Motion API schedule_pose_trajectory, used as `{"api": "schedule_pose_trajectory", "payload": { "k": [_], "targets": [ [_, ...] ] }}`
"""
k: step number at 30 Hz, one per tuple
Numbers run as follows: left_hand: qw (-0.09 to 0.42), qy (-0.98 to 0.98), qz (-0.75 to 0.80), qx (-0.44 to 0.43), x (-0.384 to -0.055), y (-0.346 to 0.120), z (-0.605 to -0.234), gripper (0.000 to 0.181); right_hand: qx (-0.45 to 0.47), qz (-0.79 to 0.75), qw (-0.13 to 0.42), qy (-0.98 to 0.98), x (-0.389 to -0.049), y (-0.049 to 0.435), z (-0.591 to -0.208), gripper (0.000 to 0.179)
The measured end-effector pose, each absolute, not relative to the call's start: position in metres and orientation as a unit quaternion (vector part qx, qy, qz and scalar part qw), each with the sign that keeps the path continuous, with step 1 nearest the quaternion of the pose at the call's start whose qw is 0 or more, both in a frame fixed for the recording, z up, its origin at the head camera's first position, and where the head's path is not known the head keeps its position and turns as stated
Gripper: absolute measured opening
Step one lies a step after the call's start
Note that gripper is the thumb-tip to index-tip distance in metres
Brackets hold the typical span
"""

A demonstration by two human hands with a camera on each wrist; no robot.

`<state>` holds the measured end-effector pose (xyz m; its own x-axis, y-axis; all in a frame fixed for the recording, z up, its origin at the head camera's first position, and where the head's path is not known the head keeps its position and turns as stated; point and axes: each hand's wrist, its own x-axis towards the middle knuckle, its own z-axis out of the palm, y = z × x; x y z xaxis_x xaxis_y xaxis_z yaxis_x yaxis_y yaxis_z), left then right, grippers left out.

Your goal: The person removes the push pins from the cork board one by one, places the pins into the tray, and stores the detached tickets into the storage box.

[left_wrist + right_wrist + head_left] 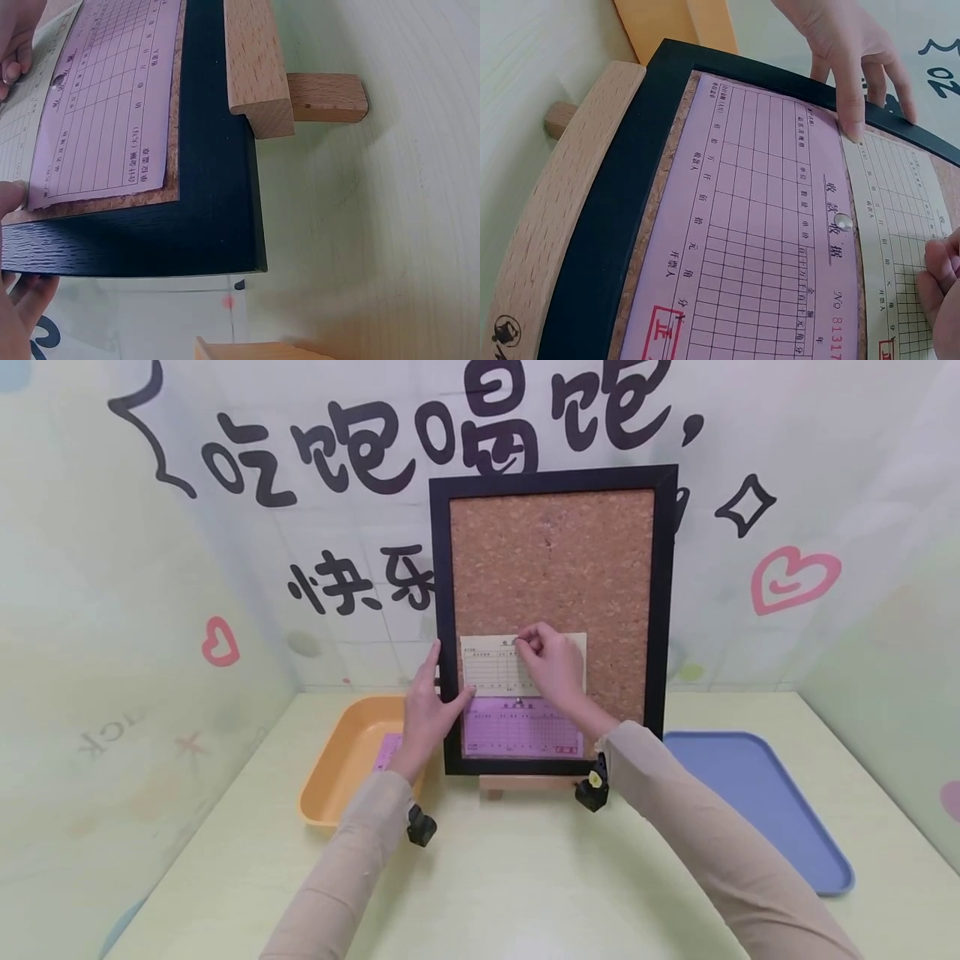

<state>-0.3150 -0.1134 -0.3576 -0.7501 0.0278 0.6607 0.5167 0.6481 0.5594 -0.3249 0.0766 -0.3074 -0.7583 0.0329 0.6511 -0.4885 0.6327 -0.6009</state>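
A black-framed corkboard (555,568) leans upright on a wooden easel (525,782). My left hand (429,718) grips its left edge, thumb in front at the cream receipt's lower corner and fingers behind the frame. The cream receipt slip (487,668) lies flat on the cork. My right hand (557,670) pinches at its top middle with thumb and index finger; what they pinch is mostly hidden, seemingly a thumbtack. Below, a purple receipt slip (517,737) is fixed by a round silver thumbtack (844,221) near its top middle.
An orange tray (330,760) holding another purple slip (387,750) stands left of the board, partly behind my left arm. At the right lies a blue tray (757,802). The printed wall (337,543) rises behind the board.
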Motion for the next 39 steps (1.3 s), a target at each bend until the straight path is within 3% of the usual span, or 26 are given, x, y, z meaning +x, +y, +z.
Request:
{"api": "schedule_pose_trajectory", "payload": {
  "k": [17, 30, 39],
  "targets": [
    [0.324, -0.847, -0.388, -0.165, -0.316, -0.113, -0.356, 0.081, 0.16, 0.395, 0.321, -0.846, -0.328, 0.08, -0.304, 0.007],
    [0.316, -0.848, -0.393, -0.162, -0.313, -0.114, -0.357, 0.081, 0.191, 0.366, 0.221, -0.883, -0.326, 0.089, -0.289, 0.011],
    [0.315, -0.851, -0.39, -0.155, -0.314, -0.113, -0.357, 0.081, 0.2, 0.368, 0.215, -0.882, -0.325, 0.088, -0.289, 0.012]
  ]
}}
